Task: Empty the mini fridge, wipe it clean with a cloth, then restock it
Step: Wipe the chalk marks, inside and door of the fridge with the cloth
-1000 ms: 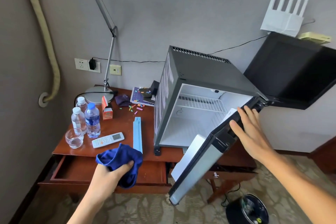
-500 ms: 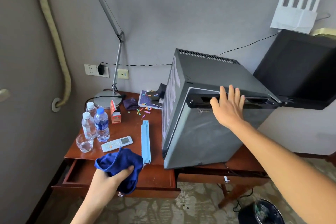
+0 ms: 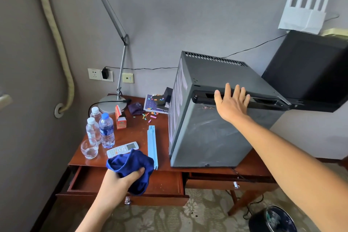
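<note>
- Head view: the wooden desk (image 3: 250,167) carries everything, and its left drawer (image 3: 162,184) stands pulled out under the front edge.
- The mini fridge (image 3: 216,133) sits on the right half of the desk, and its door is closed.
- My right hand (image 3: 231,103) lies flat with straight fingers on the top edge of the fridge door, pressing on it and gripping nothing.
- My left hand (image 3: 120,181) is clamped around the blue cloth (image 3: 131,164), above the front edge near the open drawer.
- Three water bottles (image 3: 106,131) and a small red carton (image 3: 120,120) stand at the left side of the desk, outside the fridge.
- I judge that emptying is done and that wiping is probably finished inside, though the closed door hides it; restocking is not yet done.
</note>
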{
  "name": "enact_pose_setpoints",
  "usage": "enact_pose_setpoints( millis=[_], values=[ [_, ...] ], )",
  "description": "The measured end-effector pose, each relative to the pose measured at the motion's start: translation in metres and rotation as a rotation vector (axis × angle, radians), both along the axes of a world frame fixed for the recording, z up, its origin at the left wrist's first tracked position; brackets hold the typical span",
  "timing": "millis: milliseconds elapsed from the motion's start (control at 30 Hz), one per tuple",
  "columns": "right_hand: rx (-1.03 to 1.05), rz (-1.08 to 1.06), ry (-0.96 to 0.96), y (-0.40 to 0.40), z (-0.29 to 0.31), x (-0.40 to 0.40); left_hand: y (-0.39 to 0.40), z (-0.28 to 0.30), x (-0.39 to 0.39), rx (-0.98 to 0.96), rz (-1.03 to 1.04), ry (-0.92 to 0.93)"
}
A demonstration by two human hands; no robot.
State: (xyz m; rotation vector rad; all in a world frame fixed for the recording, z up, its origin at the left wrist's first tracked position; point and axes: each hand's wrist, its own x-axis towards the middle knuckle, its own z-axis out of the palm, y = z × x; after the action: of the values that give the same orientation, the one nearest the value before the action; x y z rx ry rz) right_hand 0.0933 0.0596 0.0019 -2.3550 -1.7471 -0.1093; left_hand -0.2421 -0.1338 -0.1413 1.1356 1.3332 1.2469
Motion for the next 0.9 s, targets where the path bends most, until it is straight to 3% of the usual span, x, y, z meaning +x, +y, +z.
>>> enact_pose_setpoints(
  millis=[300, 533, 700, 900],
  values=[
    [-0.048, 0.027, -0.068, 0.013, 0.006, 0.002, 0.02, 0.021, 0.007, 0.098, -0.048, -0.025],
    [-0.029, 0.222, -0.286, 0.029, 0.02, 0.01, 0.07, 0.056, 0.053, 0.103, 0.023, -0.324],
    [0.086, 0.448, -0.182, 0.074, 0.052, -0.004, 0.129, 0.08, 0.085, 0.199, 0.027, -0.326],
    [-0.033, 0.539, -0.014, 0.147, 0.054, -0.025, 0.203, 0.094, 0.123, 0.301, 0.03, -0.208]
  ],
)
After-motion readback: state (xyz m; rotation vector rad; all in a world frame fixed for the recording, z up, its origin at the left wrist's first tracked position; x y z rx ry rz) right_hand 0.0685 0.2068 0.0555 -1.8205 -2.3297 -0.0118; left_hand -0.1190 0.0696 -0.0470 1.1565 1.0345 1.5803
